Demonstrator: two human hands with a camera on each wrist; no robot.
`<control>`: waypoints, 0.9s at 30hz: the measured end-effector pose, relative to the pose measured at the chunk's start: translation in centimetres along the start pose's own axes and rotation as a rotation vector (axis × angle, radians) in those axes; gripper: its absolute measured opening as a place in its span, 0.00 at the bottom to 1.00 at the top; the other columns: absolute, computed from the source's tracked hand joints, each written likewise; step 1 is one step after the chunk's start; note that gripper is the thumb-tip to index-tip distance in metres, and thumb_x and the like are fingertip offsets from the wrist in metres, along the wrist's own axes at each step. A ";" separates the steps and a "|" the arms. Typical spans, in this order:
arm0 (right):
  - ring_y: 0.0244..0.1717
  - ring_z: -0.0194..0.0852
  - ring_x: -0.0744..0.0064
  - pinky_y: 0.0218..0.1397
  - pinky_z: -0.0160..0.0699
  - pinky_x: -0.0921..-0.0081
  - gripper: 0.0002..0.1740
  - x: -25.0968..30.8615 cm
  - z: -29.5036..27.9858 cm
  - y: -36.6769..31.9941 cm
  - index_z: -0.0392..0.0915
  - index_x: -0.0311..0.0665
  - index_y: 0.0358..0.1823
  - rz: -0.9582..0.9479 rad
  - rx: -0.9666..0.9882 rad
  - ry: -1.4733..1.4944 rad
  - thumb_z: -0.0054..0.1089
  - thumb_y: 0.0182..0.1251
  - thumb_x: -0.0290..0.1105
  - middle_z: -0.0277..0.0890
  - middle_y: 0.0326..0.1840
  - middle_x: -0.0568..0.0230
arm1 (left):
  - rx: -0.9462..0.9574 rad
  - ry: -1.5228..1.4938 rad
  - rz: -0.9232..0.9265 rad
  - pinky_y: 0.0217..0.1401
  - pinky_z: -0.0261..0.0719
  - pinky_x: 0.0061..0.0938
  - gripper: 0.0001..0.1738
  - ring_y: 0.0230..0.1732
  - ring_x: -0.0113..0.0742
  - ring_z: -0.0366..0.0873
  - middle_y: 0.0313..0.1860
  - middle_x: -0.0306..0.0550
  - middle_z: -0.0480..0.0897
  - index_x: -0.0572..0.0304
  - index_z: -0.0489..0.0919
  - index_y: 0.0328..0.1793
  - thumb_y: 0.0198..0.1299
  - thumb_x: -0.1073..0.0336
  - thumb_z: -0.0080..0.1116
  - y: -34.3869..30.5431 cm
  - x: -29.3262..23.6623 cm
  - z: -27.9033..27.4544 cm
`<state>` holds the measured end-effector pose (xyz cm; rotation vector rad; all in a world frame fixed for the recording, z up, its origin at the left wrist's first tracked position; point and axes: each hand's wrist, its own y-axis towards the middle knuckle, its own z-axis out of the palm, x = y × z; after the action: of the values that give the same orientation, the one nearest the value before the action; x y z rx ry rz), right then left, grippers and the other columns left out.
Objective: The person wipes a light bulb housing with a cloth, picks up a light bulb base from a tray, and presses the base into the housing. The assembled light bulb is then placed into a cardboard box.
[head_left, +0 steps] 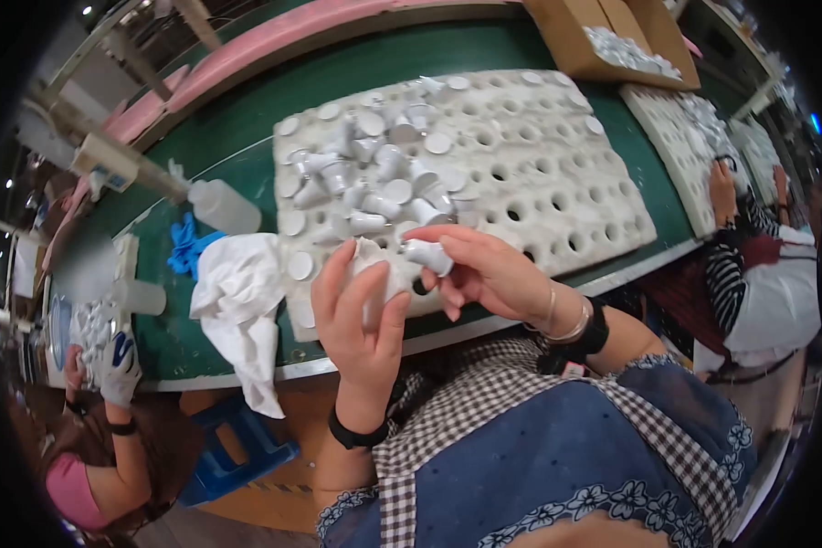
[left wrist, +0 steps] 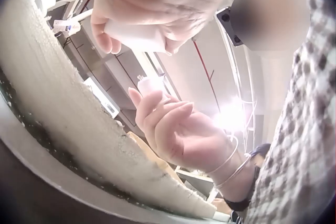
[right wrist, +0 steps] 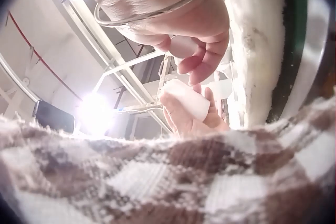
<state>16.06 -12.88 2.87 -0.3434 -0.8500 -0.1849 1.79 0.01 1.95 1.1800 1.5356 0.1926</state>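
Observation:
My left hand (head_left: 361,315) grips a white block (head_left: 372,279), a sponge by its look, between thumb and fingers. In the right wrist view the block (right wrist: 188,100) shows as a smooth, blunt piece. Just to its right, my right hand (head_left: 498,274) pinches a small white bulb-shaped housing (head_left: 432,258), its narrow end toward the block. Small metal prongs stick out of that end of the housing (left wrist: 152,85) in the left wrist view. Both hands are above the near edge of a pale foam board (head_left: 557,219) full of holes. Many similar white housings (head_left: 388,164) lie heaped on its left part.
White discs, the ends of housings (head_left: 301,266), show in several holes. Left of the board are a white cloth (head_left: 237,283), a blue glove (head_left: 189,245) and a plastic bottle (head_left: 224,207). A cardboard box (head_left: 603,41) stands at the back right. People work on both sides.

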 end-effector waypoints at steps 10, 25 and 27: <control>0.24 0.60 0.82 0.28 0.72 0.82 0.25 0.2 -0.2 -0.5 0.62 0.38 0.71 0.018 0.025 -0.115 0.40 0.77 0.39 0.68 0.35 0.66 | -0.001 0.043 -0.145 0.58 0.71 0.39 0.15 0.55 0.52 0.74 0.57 0.54 0.78 0.62 0.84 0.49 0.56 0.66 0.65 0.9 0.6 0.8; 0.18 0.61 0.80 0.24 0.72 0.80 0.31 0.7 -0.5 -0.5 0.50 0.46 0.77 0.286 0.126 -0.012 0.31 0.79 0.50 0.71 0.29 0.62 | 0.290 -0.314 -0.335 0.52 0.76 0.33 0.19 0.46 0.44 0.81 0.45 0.50 0.83 0.61 0.82 0.49 0.48 0.73 0.69 1.1 0.1 1.3; 0.21 0.65 0.78 0.29 0.73 0.79 0.30 0.9 0.2 -0.9 0.50 0.46 0.77 0.135 0.021 -0.273 0.36 0.78 0.47 0.72 0.31 0.62 | 0.267 -0.303 -0.429 0.49 0.75 0.24 0.17 0.44 0.30 0.78 0.43 0.43 0.82 0.65 0.81 0.49 0.51 0.75 0.66 0.7 0.0 1.1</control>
<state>16.20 -13.68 3.85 -0.4109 -1.0934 -0.0029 3.08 -0.13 2.04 0.9972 1.5311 -0.4689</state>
